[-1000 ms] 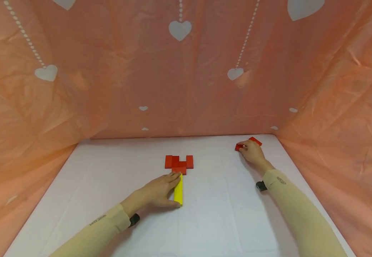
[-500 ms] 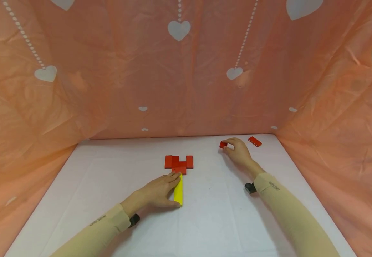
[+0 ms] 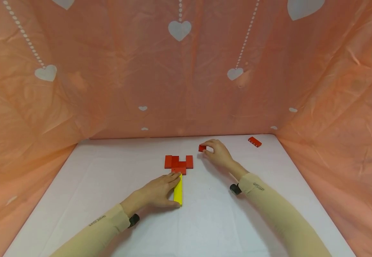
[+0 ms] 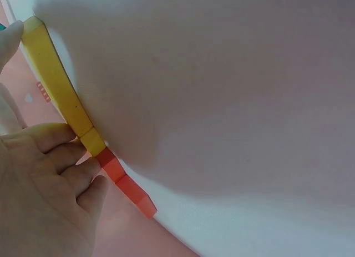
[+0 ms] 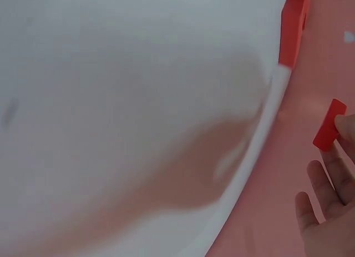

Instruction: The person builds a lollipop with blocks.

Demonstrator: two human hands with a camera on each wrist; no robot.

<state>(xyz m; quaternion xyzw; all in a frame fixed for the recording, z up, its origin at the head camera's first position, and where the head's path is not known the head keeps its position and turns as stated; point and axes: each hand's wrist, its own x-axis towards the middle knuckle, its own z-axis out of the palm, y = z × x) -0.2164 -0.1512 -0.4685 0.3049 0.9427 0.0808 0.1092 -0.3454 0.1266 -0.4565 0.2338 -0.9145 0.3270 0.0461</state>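
Observation:
My left hand (image 3: 157,191) lies over a yellow bar (image 3: 178,194), its thumb at the near end and its fingertips at the far end. The left wrist view shows those fingers beside a short yellow piece (image 4: 92,141) in line with the bar, close to red blocks (image 4: 133,190). Several flat red blocks (image 3: 178,171) form a U-like group beyond the bar, with a gap at the back. To the right of and behind that group, my right hand (image 3: 218,155) pinches a small red block (image 3: 202,148) between thumb and fingers. Its other fingers spread loosely in the right wrist view.
Another red block (image 3: 254,141) with white dots along its side lies at the table's far right corner. A white cloth (image 3: 134,153) covers the table. Peach curtains (image 3: 186,89) with white hearts enclose the back and both sides.
My right hand has carried the small red block leftward from the far right corner to near the red group, leaving the dotted block behind. The left hand and yellow bar stay in place.

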